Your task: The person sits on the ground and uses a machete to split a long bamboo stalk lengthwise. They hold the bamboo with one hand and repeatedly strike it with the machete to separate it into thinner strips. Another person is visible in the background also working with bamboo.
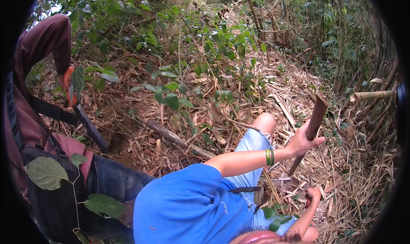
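Observation:
My left arm, in a blue short sleeve with green and yellow bracelets (270, 157), reaches toward the right. My left hand (301, 141) is closed around a brown piece of wood (316, 118). The wood is tilted, its thick cut end up and its narrower end pointing down to the dry litter. Lower down, my right hand (314, 195) is closed on a reddish handle (308, 201). A thin, dark blade-like piece (310, 181) rises from it, apparently a knife. This tool is partly hidden by the fingers and stands apart from the wood.
At left, a person in a checkered sleeve (47, 37) grips an orange-handled tool (69, 84) with a long dark part (92, 128). A log (175, 137) lies beyond my left arm. Leafy stems (171, 99) rise ahead, and a cut pole (372, 95) juts in at right.

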Tool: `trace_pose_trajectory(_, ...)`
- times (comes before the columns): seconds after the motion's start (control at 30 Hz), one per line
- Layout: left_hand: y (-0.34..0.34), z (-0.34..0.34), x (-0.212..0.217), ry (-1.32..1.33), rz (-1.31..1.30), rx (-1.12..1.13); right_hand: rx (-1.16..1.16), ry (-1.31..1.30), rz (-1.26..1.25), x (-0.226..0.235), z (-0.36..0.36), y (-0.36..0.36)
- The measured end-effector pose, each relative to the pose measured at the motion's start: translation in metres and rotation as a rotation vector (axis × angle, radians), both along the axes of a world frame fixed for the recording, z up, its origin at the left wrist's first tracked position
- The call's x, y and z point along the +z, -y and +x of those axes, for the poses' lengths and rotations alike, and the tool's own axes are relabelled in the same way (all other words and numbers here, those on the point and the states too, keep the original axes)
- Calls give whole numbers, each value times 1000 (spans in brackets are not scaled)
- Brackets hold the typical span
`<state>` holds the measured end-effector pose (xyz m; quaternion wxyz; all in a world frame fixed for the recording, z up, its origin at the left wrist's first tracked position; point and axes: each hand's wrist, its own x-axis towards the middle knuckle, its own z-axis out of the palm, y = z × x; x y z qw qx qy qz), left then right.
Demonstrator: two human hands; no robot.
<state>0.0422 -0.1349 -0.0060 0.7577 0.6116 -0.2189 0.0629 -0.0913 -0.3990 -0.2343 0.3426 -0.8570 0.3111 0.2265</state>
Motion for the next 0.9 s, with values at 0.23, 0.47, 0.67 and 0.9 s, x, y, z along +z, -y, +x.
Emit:
trace_pose_trajectory(0.23,-3,-11,2,-125,71,-97,42,9,18,-32,2,12)
trace_pose_trajectory(0.47,-4,-16,-4,-132,83,-85,83,18,-24,-37,4,12)
trace_pose_trajectory(0.67,1,-16,-5,-116,104,-138,87,76,-64,-41,3,19)
trace_pose_trajectory(0.9,0,-21,-11,-132,135,-172,13,30,-17,-5,5,1)
